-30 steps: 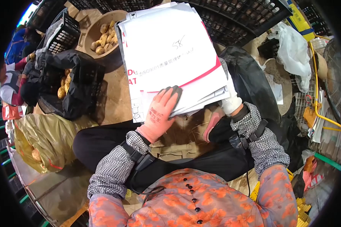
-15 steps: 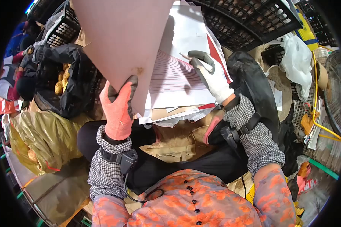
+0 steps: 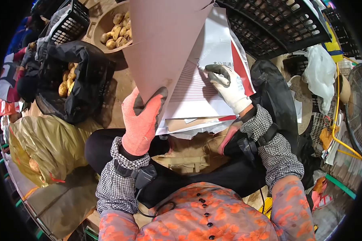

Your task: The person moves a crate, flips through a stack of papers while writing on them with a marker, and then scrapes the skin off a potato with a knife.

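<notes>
My left hand [image 3: 140, 120], in a pink glove with a dark palm, grips the lower corner of a large pale sheet of paper [image 3: 161, 44]. The raised sheet slants up past the top of the view. To its right lies a stack of papers [image 3: 201, 108], some white, with closely ruled lines, printed characters and a red strip. Over this stack is my right hand [image 3: 229, 86], in a white glove with grey fingers. Its fingers are curled in close to the thumb; what they hold, if anything, cannot be made out.
A tub of potatoes [image 3: 93, 34] stands behind the sheet. On the left are a black-lined crate [image 3: 96, 76] with potatoes and a yellowish plastic bag [image 3: 48, 148]. Black crates [image 3: 273, 28], a white plastic bag [image 3: 319, 76] and a fan [image 3: 356, 108] are rightward. Another person [image 3: 12, 80] sits far left.
My left hand and the sheet have shifted right and slightly down in view, uncovering the potato tub. My right hand's fingers have curled in more, and printed characters now show beside it.
</notes>
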`<state>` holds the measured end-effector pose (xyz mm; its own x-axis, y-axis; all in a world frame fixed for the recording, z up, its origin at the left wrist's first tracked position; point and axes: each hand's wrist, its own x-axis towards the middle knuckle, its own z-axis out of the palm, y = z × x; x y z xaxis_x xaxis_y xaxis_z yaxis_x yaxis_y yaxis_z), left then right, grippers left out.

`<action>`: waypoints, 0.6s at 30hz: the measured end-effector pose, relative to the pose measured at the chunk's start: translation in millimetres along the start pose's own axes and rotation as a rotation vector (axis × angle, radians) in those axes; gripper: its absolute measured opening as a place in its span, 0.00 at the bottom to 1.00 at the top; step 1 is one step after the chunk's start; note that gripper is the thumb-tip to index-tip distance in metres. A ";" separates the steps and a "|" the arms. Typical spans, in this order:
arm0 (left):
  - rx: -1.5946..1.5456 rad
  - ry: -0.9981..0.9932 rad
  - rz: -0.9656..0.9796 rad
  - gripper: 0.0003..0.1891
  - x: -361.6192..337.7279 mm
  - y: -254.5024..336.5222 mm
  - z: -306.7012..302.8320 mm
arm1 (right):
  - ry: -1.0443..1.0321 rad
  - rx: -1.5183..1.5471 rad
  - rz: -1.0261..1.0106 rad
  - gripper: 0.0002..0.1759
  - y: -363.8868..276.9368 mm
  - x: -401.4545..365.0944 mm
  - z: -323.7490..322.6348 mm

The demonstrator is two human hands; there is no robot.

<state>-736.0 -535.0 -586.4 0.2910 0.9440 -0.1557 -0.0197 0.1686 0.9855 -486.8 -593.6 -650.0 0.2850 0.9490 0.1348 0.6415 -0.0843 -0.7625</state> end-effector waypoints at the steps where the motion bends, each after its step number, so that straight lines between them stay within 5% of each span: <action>1: -0.001 0.000 0.000 0.12 0.0 -1.0 -0.2 | -0.032 0.092 0.085 0.14 -3.0 0.4 -1.1; 4: 0.044 -0.109 0.220 0.13 2.1 6.1 0.5 | 0.138 0.211 0.248 0.14 25.6 5.2 10.9; 6: 0.002 -0.077 -0.046 0.13 1.3 16.3 1.1 | 0.161 0.281 0.201 0.14 32.1 9.8 11.5; 10: -0.079 -0.043 -0.018 0.14 1.7 7.8 6.5 | 0.042 0.378 0.368 0.14 19.2 6.3 3.9; 13: 0.278 -0.157 0.204 0.15 5.1 8.8 4.5 | 0.036 0.500 0.332 0.14 24.9 2.1 0.1; 16: 0.036 -0.078 -0.052 0.16 2.2 11.9 15.5 | -0.094 0.520 0.267 0.16 26.4 -9.1 -2.7; 17: 0.038 -0.082 -0.046 0.16 2.2 11.6 16.6 | -0.052 0.228 0.148 0.18 15.3 -13.5 -12.5; 18: 0.066 -0.095 -0.023 0.17 2.0 9.3 17.2 | 0.087 0.397 0.200 0.23 26.0 -16.8 -9.9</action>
<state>-719.1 -536.4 -576.4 0.3800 0.9084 -0.1741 0.0501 0.1678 0.9846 -467.8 -614.7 -665.9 0.4451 0.8955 0.0000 0.2496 -0.1241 -0.9604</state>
